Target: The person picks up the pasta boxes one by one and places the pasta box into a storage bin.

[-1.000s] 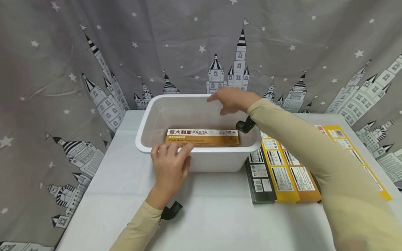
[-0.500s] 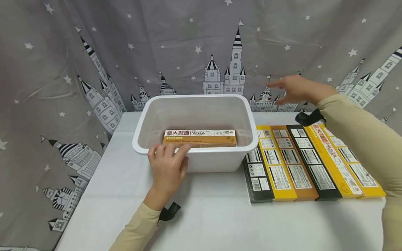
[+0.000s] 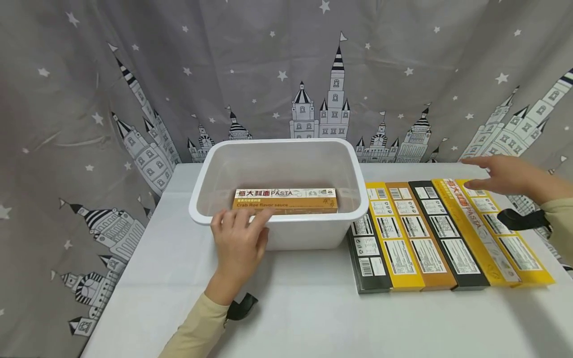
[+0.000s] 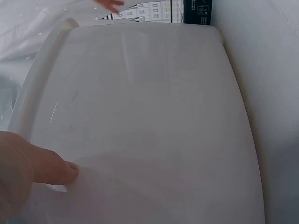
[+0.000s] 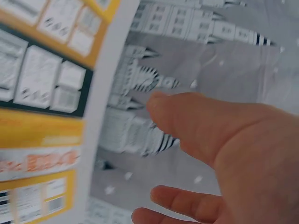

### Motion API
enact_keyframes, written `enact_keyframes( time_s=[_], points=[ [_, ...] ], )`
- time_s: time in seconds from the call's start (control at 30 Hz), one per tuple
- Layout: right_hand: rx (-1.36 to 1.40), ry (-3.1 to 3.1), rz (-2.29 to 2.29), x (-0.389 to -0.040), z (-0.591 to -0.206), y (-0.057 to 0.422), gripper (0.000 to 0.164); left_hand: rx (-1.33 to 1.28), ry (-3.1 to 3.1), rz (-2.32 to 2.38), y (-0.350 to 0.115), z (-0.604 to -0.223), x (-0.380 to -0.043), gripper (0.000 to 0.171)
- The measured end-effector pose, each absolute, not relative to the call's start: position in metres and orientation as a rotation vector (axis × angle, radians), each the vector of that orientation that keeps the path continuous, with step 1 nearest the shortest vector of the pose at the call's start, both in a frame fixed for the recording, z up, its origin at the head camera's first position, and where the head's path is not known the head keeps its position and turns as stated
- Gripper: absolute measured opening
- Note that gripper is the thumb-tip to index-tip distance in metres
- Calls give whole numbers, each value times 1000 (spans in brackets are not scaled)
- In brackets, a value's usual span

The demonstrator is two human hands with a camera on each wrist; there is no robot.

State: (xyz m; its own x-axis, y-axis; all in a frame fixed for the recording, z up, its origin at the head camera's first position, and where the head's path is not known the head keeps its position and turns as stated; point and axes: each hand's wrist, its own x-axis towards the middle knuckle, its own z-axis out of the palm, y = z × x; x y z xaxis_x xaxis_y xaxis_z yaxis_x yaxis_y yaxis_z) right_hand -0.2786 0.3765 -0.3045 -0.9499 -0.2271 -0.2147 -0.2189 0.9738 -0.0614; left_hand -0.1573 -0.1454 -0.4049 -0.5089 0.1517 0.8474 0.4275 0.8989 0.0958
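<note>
My left hand (image 3: 237, 246) grips the near rim of a white plastic bin (image 3: 309, 231), fingers over the edge and thumb (image 4: 56, 169) on the outer wall in the left wrist view. Inside the bin lies an orange-brown pasta box (image 3: 286, 201) marked "Crab Roe flavor sauce". Out to the right, my right hand (image 3: 512, 175) hovers with nothing in it, fingers extended. It is over the far end of the rightmost yellow pasta box (image 3: 515, 243); in the right wrist view the thumb and fingers stand apart.
Right of the bin, several pasta boxes lie side by side: a black box (image 3: 369, 256), a yellow box (image 3: 394, 238), an orange-brown box (image 3: 421, 236), another black box (image 3: 447, 233) and a yellow-and-white box (image 3: 476, 233). A grey castle-print curtain (image 3: 259, 54) hangs behind the white table (image 3: 309, 308).
My right hand has moved from above the bin's far rim rightward across the row of boxes to its right end. My left hand has stayed on the near rim.
</note>
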Motion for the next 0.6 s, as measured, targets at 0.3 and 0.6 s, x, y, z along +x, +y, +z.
enact_keyframes(
  time_s=[0.3, 0.6],
  points=[
    [-136, 2845, -110, -248, -346, 417, 77, -442, -2051, -389, -144, -406, -159, 43],
    [-40, 2849, -223, -219, -382, 446, 82, -449, -2053, -391, -144, -405, -160, 43]
  ],
)
